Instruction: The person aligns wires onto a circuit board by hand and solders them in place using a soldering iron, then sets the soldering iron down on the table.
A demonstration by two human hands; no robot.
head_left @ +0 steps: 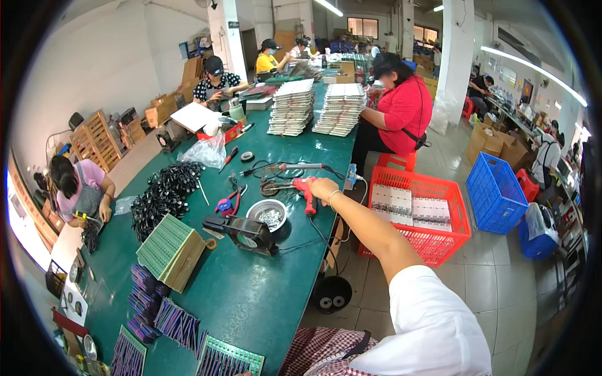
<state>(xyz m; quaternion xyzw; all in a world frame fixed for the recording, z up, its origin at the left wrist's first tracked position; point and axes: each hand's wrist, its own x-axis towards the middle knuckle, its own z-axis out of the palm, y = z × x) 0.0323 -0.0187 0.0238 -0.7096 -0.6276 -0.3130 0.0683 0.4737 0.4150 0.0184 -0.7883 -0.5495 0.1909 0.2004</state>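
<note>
My right hand (323,187) reaches out over the right edge of the green table (251,301) and closes on the handle of a red electric screwdriver (306,193) that lies on the tabletop with its cable trailing. Just left of it stands a small metal bowl of screws (268,215), beside a black fan unit (243,232). My left hand is out of sight.
A stack of green trays (170,249), a heap of black cables (163,194), pliers (228,202) and two tall piles of white trays (291,106) crowd the table. Red (417,216) and blue (495,191) crates stand on the floor to the right. Several seated people work around the table.
</note>
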